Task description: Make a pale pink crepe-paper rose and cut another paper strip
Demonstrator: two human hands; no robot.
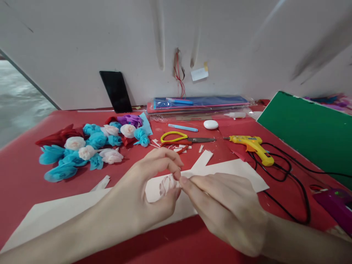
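Red surface (24, 176) has got a bunch of flowers (96, 141) mid-left, scissors (202, 140) around centre, yellow glue gun (254, 143) mid-right, pale paper (49, 212) lower down.

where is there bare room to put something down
A bare patch of red table lies left, between the flowers and the white paper; another on the paper's near side, between the forearms. Crowded: centre, around the scissors and scraps; right, around the glue gun and its cord.
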